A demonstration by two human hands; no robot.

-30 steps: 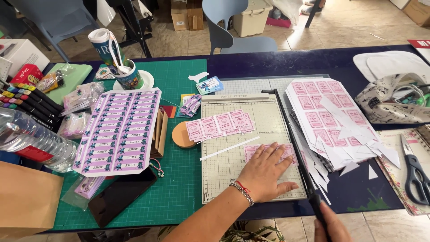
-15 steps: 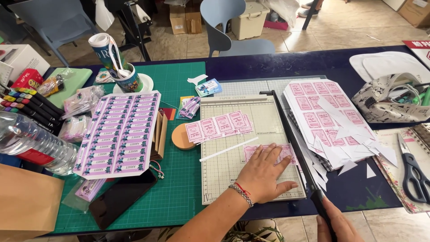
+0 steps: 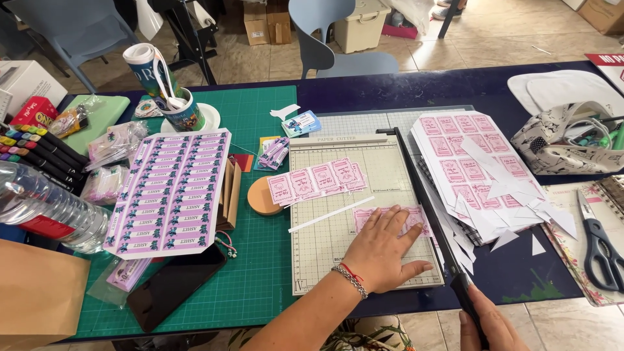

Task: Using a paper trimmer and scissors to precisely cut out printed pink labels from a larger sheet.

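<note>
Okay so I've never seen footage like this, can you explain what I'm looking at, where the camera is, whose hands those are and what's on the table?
The camera sits on a person's head and looks down at their own two bare hands; there is no machine. The left hand, with bracelets on its wrist, presses flat on a strip of pink printed cards lying on a paper cutter. The right hand, at the bottom edge, grips the handle of the cutter's long black blade arm, which is down along the board's right side. Another strip of pink cards lies higher on the board. To the right is a stack of pink sheets with white offcuts, and scissors. To the left, on a green cutting mat, lies a purple label sheet.
</note>
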